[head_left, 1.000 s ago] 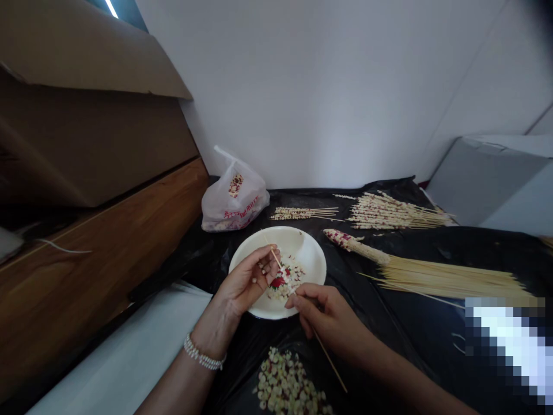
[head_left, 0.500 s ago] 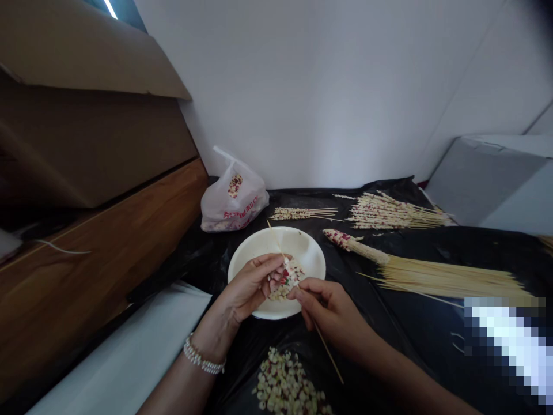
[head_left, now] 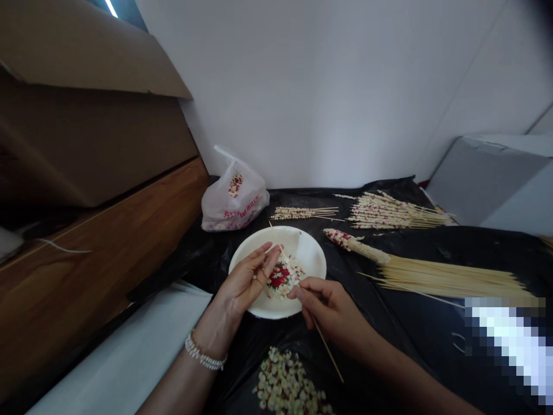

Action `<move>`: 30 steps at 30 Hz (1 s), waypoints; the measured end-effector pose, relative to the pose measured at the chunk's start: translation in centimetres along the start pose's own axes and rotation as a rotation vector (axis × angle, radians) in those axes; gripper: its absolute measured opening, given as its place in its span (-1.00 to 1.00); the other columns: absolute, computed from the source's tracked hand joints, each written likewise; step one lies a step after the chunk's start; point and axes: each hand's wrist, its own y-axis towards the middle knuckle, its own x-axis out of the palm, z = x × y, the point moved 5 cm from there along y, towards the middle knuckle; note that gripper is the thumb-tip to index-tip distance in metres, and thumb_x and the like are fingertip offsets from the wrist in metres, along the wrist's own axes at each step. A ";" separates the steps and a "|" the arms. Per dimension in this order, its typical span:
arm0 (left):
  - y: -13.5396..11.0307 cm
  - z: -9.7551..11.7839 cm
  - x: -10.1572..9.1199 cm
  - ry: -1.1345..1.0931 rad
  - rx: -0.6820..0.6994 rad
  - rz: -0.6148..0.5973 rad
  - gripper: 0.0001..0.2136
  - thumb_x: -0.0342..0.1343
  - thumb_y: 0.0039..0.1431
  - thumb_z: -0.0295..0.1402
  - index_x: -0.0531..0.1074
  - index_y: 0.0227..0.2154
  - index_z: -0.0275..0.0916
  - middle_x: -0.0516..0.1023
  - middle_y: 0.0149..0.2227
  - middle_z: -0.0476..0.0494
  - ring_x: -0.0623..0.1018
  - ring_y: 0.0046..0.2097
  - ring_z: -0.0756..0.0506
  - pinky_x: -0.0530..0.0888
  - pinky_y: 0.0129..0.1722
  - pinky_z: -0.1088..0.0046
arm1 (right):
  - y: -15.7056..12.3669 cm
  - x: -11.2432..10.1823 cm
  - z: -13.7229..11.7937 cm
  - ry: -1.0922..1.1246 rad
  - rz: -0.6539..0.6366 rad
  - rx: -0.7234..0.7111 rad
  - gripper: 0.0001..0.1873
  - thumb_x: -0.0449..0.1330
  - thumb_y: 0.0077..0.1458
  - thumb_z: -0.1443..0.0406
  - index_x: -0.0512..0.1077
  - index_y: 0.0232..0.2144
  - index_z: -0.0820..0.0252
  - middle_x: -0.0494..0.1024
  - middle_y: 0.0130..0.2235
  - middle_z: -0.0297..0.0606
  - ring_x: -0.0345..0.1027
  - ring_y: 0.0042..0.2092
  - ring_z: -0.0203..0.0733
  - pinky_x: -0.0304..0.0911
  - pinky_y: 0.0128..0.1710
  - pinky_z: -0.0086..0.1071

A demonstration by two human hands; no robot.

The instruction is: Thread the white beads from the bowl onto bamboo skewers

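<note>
A thin wooden skewer (head_left: 329, 353) runs diagonally over a white bowl (head_left: 317, 266). My right hand (head_left: 324, 302) pinches it over the bowl's near right rim, its lower end sticking out below. Whitish and reddish kernels seem threaded on the part above those fingers. Over the bowl's left side my left hand (head_left: 248, 279) is open, palm up and fingers stretched, with the skewer's upper part close by its fingertips. Whether small kernels lie on that palm is hard to make out. Loose kernels (head_left: 276, 293) and a red flower print (head_left: 280, 275) show inside the bowl.
A pile of pale kernels (head_left: 288, 383) lies in front of the bowl on black plastic sheeting. Behind stand a white plastic bag (head_left: 235, 199) and threaded skewers (head_left: 380, 212). To the right are a partly stripped corn cob (head_left: 354, 243) and bare skewers (head_left: 453, 276). A cardboard box (head_left: 86, 127) occupies the left.
My left hand has opened from a pinch near the skewer, its fingers now stretched out and tilted up. The flower print in the bowl shows more. My right hand has stayed in place.
</note>
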 end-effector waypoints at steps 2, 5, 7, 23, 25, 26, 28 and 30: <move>0.3 0.1 -0.3 -0.044 -0.007 0.005 -0.70 -0.10 0.25 -0.66 0.37 -0.01 -0.49 0.57 -0.22 -0.37 0.64 -0.28 -0.07 0.59 -0.34 0.61 | -0.1 0.1 -0.1 0.004 -0.005 0.006 -0.70 0.08 0.21 0.16 0.39 -0.51 0.19 0.29 -0.69 -0.45 0.07 -0.60 -0.36 0.01 -0.52 -0.43; 0.4 0.0 -0.2 -0.121 -0.072 -0.041 -0.80 -0.06 0.29 -0.56 0.43 -0.14 -0.49 0.51 -0.43 -0.19 0.53 -0.53 0.08 0.46 -0.61 0.77 | -0.1 0.1 -0.1 0.013 -0.011 0.026 -0.70 0.08 0.20 0.17 0.38 -0.51 0.18 0.28 -0.68 -0.46 0.03 -0.62 -0.38 -0.02 -0.56 -0.44; 0.0 0.1 0.2 -0.121 -0.056 -0.038 -0.79 -0.06 0.28 -0.58 0.43 -0.12 -0.48 0.48 -0.47 -0.14 0.50 -0.56 0.09 0.45 -0.62 0.76 | -0.1 0.1 0.0 0.022 -0.014 0.031 -0.70 0.08 0.20 0.17 0.37 -0.52 0.18 0.28 -0.68 -0.46 0.02 -0.63 -0.39 -0.04 -0.57 -0.44; -0.4 0.1 0.4 -0.137 0.006 0.063 -0.66 -0.15 0.28 -0.65 0.34 0.05 -0.49 0.59 -0.28 -0.31 0.64 -0.34 -0.06 0.61 -0.33 0.54 | -0.3 0.3 -0.3 0.045 -0.030 0.011 -0.70 0.09 0.20 0.18 0.39 -0.50 0.22 0.28 -0.68 -0.47 0.05 -0.61 -0.41 -0.05 -0.58 -0.48; -0.4 0.3 0.5 -0.148 0.014 0.063 -0.72 -0.11 0.29 -0.62 0.39 -0.02 -0.48 0.59 -0.33 -0.28 0.62 -0.40 -0.03 0.60 -0.40 0.58 | -0.4 0.5 -0.4 0.077 -0.067 0.042 -0.71 0.09 0.20 0.18 0.40 -0.48 0.23 0.28 -0.69 -0.48 0.03 -0.64 -0.43 -0.06 -0.61 -0.50; -0.4 0.4 0.4 -0.144 0.024 0.057 -0.75 -0.09 0.28 -0.62 0.41 -0.06 -0.48 0.59 -0.35 -0.26 0.61 -0.43 -0.01 0.59 -0.44 0.60 | -0.5 0.7 -0.3 0.104 -0.094 0.066 -0.73 0.10 0.19 0.18 0.41 -0.46 0.23 0.29 -0.69 -0.48 0.03 -0.66 -0.44 -0.07 -0.63 -0.51; -0.3 0.7 0.3 -0.134 0.042 0.043 -0.80 -0.05 0.26 -0.62 0.44 -0.14 -0.46 0.59 -0.38 -0.23 0.60 -0.45 0.01 0.56 -0.50 0.65 | -0.7 1.2 -0.2 0.163 -0.155 0.116 -0.74 0.12 0.17 0.16 0.41 -0.43 0.22 0.30 -0.70 -0.49 0.01 -0.71 -0.46 -0.10 -0.69 -0.53; 0.0 0.9 0.0 -0.138 0.056 0.038 -0.82 -0.02 0.24 -0.63 0.46 -0.20 -0.43 0.59 -0.39 -0.20 0.60 -0.45 0.02 0.54 -0.51 0.69 | -0.9 1.6 0.0 0.209 -0.207 0.154 -0.74 0.13 0.15 0.14 0.41 -0.43 0.22 0.32 -0.70 -0.48 0.02 -0.73 -0.46 -0.12 -0.73 -0.55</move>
